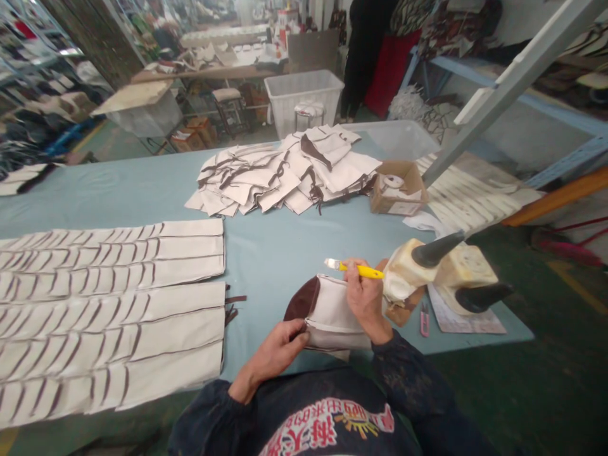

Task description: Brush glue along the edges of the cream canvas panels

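Yellow craft knife [361,270] pinched in the right hand [365,297] sits over the cream canvas piece [332,313] near the worktop's [285,247] near edge, where a slip could nick the canvas or the left hand [280,354] pressing flat on it.

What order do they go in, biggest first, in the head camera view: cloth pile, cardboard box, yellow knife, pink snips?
1. cloth pile
2. cardboard box
3. yellow knife and pink snips: these look close, and the knife sits nearer the camera, so I can't rank them.
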`<state>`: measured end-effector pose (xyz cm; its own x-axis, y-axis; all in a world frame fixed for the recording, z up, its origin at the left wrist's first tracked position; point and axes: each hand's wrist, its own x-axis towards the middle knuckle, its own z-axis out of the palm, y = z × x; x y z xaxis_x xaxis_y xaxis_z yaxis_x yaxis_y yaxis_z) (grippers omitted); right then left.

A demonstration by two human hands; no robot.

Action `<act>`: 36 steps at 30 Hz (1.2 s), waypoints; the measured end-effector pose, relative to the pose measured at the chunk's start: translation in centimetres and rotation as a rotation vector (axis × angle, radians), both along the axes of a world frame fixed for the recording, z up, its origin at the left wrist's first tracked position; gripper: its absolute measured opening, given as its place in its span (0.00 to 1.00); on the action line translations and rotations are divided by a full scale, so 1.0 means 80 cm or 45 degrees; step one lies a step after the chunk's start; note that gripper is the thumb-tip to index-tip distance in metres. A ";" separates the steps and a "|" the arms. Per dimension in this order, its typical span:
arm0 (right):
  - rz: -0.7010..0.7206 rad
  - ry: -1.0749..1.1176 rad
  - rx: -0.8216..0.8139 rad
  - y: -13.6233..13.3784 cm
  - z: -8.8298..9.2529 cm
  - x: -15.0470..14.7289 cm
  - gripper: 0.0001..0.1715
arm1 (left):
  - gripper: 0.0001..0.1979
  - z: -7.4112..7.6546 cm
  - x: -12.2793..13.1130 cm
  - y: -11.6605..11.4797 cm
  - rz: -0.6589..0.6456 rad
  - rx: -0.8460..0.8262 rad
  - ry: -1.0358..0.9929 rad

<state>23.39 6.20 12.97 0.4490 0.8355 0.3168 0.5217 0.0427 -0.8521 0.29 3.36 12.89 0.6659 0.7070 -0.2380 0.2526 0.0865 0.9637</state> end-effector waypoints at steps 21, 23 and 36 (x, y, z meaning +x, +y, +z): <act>0.479 -0.096 0.216 -0.111 0.084 -0.033 0.19 | 0.12 0.012 0.018 -0.034 0.152 0.705 0.122; 0.362 -0.056 0.165 -0.112 0.080 -0.028 0.20 | 0.12 0.013 0.018 -0.035 0.171 0.754 0.149; 0.458 -0.165 0.288 -0.101 0.091 -0.030 0.14 | 0.11 0.025 0.024 -0.034 0.218 0.597 0.147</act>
